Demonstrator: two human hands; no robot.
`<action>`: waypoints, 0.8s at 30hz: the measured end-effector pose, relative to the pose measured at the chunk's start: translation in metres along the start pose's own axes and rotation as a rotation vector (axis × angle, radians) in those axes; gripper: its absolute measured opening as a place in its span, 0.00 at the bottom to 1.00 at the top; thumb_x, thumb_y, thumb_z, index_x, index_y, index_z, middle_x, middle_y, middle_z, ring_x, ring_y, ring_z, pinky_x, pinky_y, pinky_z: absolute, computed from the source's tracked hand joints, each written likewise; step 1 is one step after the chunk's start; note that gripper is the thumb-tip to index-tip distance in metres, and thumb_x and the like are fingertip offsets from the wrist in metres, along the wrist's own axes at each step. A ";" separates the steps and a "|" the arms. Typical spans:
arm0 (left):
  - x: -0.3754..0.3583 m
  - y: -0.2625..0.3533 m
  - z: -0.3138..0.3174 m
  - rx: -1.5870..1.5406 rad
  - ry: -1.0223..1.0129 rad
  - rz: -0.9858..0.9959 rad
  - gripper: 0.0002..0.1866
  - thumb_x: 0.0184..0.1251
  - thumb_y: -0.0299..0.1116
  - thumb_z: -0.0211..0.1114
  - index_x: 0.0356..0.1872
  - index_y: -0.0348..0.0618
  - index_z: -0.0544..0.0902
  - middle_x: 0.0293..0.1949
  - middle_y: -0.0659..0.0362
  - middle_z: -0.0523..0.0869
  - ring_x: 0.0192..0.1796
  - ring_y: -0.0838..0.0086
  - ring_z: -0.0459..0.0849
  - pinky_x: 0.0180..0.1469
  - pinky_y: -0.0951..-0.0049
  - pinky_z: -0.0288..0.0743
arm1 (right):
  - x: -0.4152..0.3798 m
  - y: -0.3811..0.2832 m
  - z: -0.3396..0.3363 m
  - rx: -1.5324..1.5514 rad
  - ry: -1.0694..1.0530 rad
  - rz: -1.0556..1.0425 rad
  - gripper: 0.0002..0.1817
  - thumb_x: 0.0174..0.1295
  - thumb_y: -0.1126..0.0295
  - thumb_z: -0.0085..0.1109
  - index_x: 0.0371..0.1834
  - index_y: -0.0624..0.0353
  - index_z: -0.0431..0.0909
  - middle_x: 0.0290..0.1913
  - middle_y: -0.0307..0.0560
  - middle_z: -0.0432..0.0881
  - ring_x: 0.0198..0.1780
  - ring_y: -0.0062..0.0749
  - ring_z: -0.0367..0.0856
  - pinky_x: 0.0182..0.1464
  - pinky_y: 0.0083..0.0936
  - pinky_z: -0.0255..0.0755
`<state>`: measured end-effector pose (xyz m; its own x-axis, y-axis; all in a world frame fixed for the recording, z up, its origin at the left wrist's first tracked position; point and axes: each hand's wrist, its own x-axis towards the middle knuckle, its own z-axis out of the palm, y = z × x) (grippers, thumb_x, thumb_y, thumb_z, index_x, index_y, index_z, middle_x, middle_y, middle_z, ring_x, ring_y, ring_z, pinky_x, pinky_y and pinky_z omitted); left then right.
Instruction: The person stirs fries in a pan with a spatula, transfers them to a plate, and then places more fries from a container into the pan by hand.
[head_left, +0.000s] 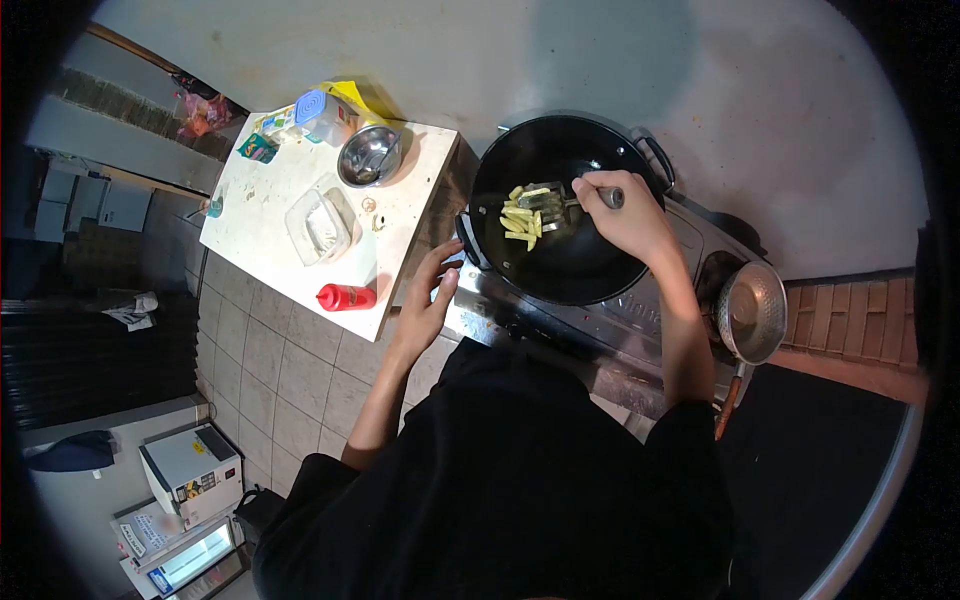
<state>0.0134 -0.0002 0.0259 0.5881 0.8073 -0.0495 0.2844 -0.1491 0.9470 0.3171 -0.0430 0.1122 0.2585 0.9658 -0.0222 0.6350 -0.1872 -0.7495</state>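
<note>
A large black wok (590,275) with two loop handles sits on the stove (610,325). Inside it, a small heap of pale yellow potato fries (518,222) lies left of the middle. My right hand (632,222) is closed around the handle of a metal spatula (541,203), whose slotted blade rests among the fries. My left hand (430,300) is beside the wok's left handle (468,240), its fingers stretched and the thumb apart, fingertips close to that handle.
Left of the stove, a white table (270,215) carries a clear plastic tub (318,225), a steel bowl (369,156), a blue-lidded container (322,117) and a red squeeze bottle (346,297). A hammered saucepan (752,312) stands at the stove's right, its wooden handle pointing towards me.
</note>
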 end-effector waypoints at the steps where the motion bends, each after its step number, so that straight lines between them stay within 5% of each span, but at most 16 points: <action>1: 0.000 -0.001 0.000 -0.005 -0.006 -0.009 0.24 0.82 0.43 0.48 0.69 0.38 0.71 0.67 0.49 0.75 0.67 0.60 0.76 0.69 0.63 0.68 | -0.004 -0.007 -0.002 0.000 0.002 0.002 0.15 0.69 0.60 0.55 0.35 0.62 0.84 0.31 0.65 0.80 0.38 0.64 0.80 0.41 0.41 0.74; 9: 0.001 -0.005 0.000 0.029 0.006 0.027 0.25 0.82 0.44 0.49 0.69 0.37 0.71 0.68 0.48 0.75 0.67 0.59 0.76 0.69 0.62 0.69 | -0.027 -0.026 -0.014 -0.218 0.168 -0.145 0.14 0.68 0.61 0.56 0.35 0.57 0.86 0.33 0.62 0.83 0.39 0.63 0.81 0.44 0.47 0.76; 12: 0.000 -0.006 0.000 0.024 0.006 0.043 0.25 0.81 0.44 0.49 0.68 0.37 0.71 0.69 0.48 0.74 0.67 0.59 0.76 0.69 0.62 0.69 | -0.030 -0.032 -0.029 -0.275 0.065 -0.075 0.13 0.68 0.61 0.56 0.35 0.58 0.85 0.33 0.60 0.83 0.39 0.63 0.81 0.44 0.48 0.76; 21: 0.000 -0.003 0.001 0.013 0.020 0.055 0.20 0.80 0.36 0.53 0.67 0.41 0.74 0.70 0.51 0.73 0.66 0.62 0.76 0.68 0.64 0.69 | -0.023 0.014 -0.043 -0.394 0.296 -0.155 0.14 0.69 0.58 0.57 0.37 0.56 0.86 0.37 0.56 0.85 0.46 0.54 0.81 0.50 0.43 0.77; 24: 0.000 -0.001 0.000 0.009 0.012 0.055 0.20 0.80 0.36 0.53 0.67 0.41 0.74 0.70 0.51 0.73 0.66 0.62 0.77 0.68 0.64 0.69 | -0.005 0.009 -0.057 -0.425 0.211 -0.055 0.15 0.68 0.57 0.60 0.41 0.57 0.87 0.40 0.56 0.86 0.47 0.55 0.82 0.53 0.42 0.75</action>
<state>0.0131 -0.0005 0.0247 0.5941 0.8044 0.0063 0.2588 -0.1985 0.9453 0.3634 -0.0596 0.1432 0.3304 0.9270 0.1775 0.8819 -0.2362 -0.4080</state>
